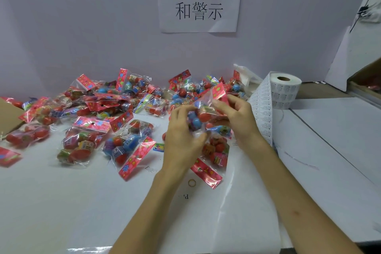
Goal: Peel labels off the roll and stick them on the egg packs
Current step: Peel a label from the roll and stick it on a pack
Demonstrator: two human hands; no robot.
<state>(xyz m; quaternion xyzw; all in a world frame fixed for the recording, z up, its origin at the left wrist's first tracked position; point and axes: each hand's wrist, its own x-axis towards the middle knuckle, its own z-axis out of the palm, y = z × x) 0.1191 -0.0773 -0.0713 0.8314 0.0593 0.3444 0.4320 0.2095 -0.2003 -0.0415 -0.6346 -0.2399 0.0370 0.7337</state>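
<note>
Left hand (183, 130) and right hand (233, 115), forearms reaching forward, curl their fingers round a clear plastic pack of red and blue toy eggs with a red flowered header (203, 113), raised over the middle of the white counter (61, 202). Near its far right corner stands a white paper label roll (285, 90), its strip (261, 113) trailing down; more packs (115, 109) crowd the far edge.
</note>
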